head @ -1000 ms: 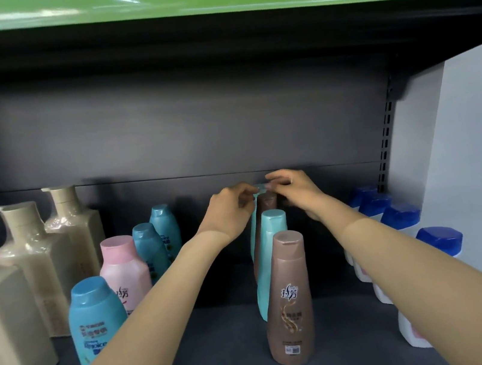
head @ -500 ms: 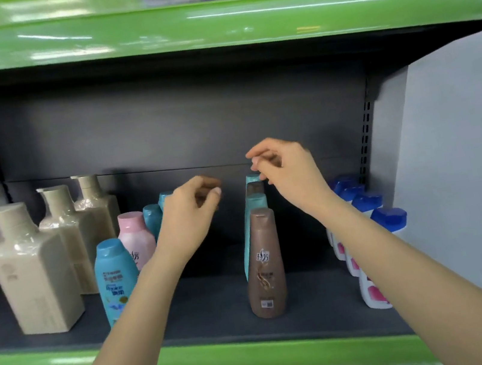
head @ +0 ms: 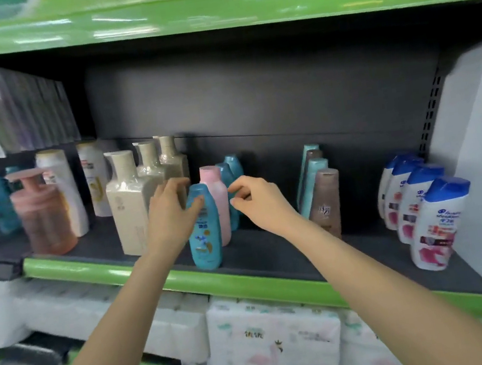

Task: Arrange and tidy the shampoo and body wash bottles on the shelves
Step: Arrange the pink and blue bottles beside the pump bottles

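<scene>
From the head camera, a dark shelf [head: 277,258] with a green front lip carries rows of bottles running from near to far. Near the middle, a blue bottle [head: 204,229] stands upright at the front, cap up and long axis vertical, its label facing the viewer. Just behind it stands a pink bottle [head: 217,198], also upright, with more teal bottles [head: 231,180] farther back in the same row.

The left hand [head: 172,215] reaches in from the near left, fingers loosely curled, its thumb touching the blue bottle's shoulder; whether it truly grips the bottle cannot be told. The right hand [head: 257,202] hovers just right of the pink bottle, fingers bent and holding nothing, apart from the bottles as far as can be seen.

To the right, a brown bottle [head: 326,203] heads an upright row, cap up. Far right stands a row of white bottles with blue caps [head: 435,221]. To the left, beige square bottles [head: 133,205] stand upright in a row. Everything at the left edge is blurred.
</scene>
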A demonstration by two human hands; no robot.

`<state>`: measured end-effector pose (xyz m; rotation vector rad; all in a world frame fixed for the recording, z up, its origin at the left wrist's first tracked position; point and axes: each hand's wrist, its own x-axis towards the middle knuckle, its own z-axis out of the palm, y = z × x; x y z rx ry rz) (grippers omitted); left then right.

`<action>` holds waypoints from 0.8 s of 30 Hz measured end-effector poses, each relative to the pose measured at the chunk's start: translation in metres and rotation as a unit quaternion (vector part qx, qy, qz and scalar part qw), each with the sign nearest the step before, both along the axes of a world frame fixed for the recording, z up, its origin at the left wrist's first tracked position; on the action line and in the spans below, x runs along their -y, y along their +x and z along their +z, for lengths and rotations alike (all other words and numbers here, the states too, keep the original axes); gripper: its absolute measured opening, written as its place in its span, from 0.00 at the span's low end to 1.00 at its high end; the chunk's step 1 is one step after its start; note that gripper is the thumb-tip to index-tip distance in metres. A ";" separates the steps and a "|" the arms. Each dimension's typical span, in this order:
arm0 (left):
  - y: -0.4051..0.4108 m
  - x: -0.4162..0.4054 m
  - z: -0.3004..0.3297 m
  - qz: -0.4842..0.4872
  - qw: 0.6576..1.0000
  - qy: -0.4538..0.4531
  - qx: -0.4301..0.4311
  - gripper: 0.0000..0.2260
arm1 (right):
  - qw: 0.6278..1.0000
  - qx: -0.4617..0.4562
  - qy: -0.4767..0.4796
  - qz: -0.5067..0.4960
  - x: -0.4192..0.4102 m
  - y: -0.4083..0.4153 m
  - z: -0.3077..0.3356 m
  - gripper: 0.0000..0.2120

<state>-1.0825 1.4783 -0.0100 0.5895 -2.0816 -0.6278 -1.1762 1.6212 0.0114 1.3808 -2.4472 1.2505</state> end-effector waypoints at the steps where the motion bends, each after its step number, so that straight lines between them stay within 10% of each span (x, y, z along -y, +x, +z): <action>1: 0.003 0.009 -0.003 -0.020 1.000 0.014 0.013 0.20 | 1.000 0.005 0.002 -0.007 0.008 0.003 -0.004 0.14; 10: 0.011 0.058 -0.017 -0.276 0.955 0.080 0.078 0.14 | 0.990 0.112 -0.069 -0.043 0.054 0.024 -0.028 0.12; 24: 0.008 0.058 -0.021 -0.368 0.926 0.086 0.003 0.24 | 0.936 0.250 -0.237 -0.069 0.058 0.043 -0.024 0.08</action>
